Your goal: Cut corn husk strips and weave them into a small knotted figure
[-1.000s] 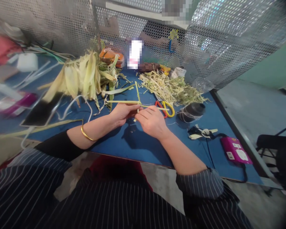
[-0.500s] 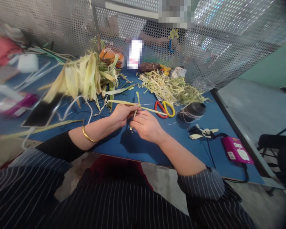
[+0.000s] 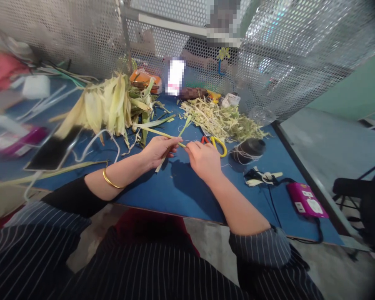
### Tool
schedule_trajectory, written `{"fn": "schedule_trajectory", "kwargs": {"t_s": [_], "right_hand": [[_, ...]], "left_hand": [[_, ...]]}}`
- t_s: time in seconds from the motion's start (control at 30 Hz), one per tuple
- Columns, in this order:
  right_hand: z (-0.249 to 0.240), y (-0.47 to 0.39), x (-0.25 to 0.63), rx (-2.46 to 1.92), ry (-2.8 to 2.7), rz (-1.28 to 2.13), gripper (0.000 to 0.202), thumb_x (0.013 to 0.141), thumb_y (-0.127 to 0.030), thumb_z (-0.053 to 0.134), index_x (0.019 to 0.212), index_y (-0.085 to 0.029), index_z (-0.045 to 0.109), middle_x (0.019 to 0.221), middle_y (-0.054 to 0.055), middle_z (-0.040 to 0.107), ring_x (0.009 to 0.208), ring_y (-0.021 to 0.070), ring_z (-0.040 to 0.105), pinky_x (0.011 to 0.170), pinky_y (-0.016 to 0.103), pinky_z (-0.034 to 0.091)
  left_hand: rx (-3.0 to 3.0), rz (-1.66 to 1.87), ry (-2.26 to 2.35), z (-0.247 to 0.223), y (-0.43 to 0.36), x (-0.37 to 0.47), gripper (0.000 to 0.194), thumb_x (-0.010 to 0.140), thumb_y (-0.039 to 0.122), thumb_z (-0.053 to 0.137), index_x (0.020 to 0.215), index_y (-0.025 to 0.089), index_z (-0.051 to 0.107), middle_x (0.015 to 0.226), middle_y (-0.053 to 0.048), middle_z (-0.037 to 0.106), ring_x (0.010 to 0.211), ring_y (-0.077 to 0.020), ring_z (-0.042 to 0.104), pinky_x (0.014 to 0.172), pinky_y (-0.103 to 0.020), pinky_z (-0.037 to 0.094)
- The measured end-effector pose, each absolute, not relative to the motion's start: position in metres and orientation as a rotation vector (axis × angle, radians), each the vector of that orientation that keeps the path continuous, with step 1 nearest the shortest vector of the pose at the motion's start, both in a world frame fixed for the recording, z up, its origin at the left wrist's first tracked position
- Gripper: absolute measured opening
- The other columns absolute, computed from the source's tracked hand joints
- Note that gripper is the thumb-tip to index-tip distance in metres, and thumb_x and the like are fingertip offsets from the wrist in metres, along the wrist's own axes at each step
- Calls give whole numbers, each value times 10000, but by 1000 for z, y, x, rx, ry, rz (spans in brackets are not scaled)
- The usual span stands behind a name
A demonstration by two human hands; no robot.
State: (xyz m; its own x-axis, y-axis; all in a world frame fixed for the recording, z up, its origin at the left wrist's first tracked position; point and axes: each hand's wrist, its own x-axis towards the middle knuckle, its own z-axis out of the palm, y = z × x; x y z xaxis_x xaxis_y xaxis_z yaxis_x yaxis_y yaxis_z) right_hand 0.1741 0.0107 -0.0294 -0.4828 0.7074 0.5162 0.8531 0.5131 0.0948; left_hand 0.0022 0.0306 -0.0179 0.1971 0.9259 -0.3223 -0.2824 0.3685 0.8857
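Narrow pale-green corn husk strips [image 3: 158, 131] cross between my hands above the blue table. My left hand [image 3: 160, 151], with a gold bangle on its wrist, pinches them where they cross; one end sticks up and another hangs below the fingers. My right hand [image 3: 203, 160] is closed on the strip running to the right, its fingertips close to the left ones. Right behind that hand lie scissors [image 3: 219, 146] with red and yellow handles, partly covered by it. A dark thread spool [image 3: 248, 151] stands to the right.
Whole corn husks [image 3: 108, 100] are heaped at the back left, shredded husk [image 3: 220, 118] at the back right. A phone [image 3: 53, 148] with a white cable lies left. A purple box [image 3: 308, 200] sits near the right edge. Behind a perforated metal screen [image 3: 175, 37] is another person.
My right hand has moved up and right, from the lower strip end to the strip on the right. The crossed strips have turned clockwise in my left hand. The view has shifted slightly.
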Motion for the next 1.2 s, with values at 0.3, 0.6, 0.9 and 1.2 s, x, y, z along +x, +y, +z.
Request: {"fn": "schedule_trajectory", "kwargs": {"t_s": [0.3,0.6,0.9,1.2], "right_hand": [[-17,-3,164,-1261,-2334,20,298,934,-269,396,755,-170,612,733,61,640,653,164,531,651,304,327],[-25,22,181,-1113,-1149,1470,319,704,-456,704,826,-166,654,645,-30,562,544,72,488,551,220,396],[-30,17,162,-1108,-1017,1183,177,670,-313,694,634,-152,630,535,-36,544,457,60,457,487,220,373],[-14,18,184,-1445,-1419,907,413,785,-529,569,598,-162,608,496,-9,531,431,99,460,495,261,377]], "left_hand": [[966,1057,1078,-25,33,2,157,774,258,692,721,112,671,528,27,505,408,-29,404,409,-218,266],[1131,742,915,-17,23,1,369,806,481,601,693,143,699,597,-54,571,408,-50,391,372,-237,193],[1244,686,932,-18,18,7,197,728,295,693,598,156,641,474,31,398,404,-45,261,427,-259,129],[1137,775,955,-10,21,0,263,797,389,620,706,158,709,542,11,443,437,-58,251,458,-274,116]]}}
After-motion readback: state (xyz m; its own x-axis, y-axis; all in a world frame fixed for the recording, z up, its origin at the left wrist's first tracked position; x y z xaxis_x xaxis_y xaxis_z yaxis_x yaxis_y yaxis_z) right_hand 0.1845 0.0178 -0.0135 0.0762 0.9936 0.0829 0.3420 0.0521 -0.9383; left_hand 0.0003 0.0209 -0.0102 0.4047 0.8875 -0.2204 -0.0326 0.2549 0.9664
